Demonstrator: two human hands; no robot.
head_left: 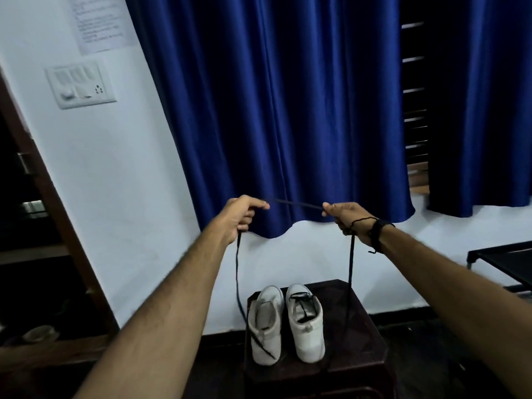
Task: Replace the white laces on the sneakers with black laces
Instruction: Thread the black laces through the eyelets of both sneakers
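Black lace (299, 205) stretched taut between both raised hands, ends hanging down toward stool. Left hand (241, 214) fingers curled, pinching lace; right hand (349, 220) same, curled round lace. Two white sneakers (286, 323) side by side on dark stool (359, 341); right one partly laced black, left one unlaced. Behind: blue curtain (288, 110), white wall, switch panel (80, 86).

Two sneakers (286, 322); seemingly two black laces (350, 263).

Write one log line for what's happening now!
left hand: pinches black lace | right hand: pinches same lace | left sneaker: unlaced | right sneaker: black-laced
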